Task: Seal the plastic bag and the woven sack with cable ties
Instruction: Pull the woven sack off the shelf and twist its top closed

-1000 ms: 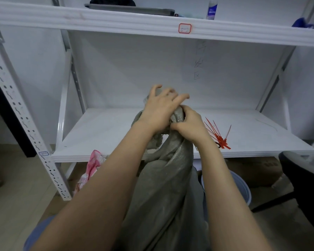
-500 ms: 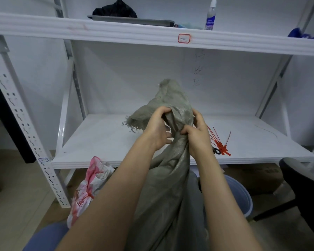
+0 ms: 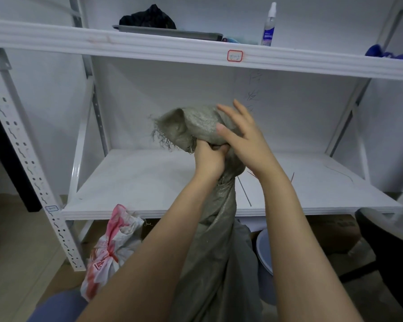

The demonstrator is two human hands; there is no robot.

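Note:
The grey-green woven sack stands in front of me, its neck bunched and twisted, its frayed top folded over to the left. My left hand grips the neck just under the folded top. My right hand lies against the top's right side with straight fingers. The white and red plastic bag sits on the floor at lower left, with something red around its gathered neck. My right forearm hides most of the red cable ties on the shelf board; only tips show.
The white metal rack's lower board stretches behind the sack, and its perforated post stands on the left. A thin grey strip lies on the board. A blue bucket and a black chair are at lower right.
My right hand let go of the neck and rose to the folded top, fingers now straight. My left hand keeps its grip on the neck. The sack top has tipped to the left.

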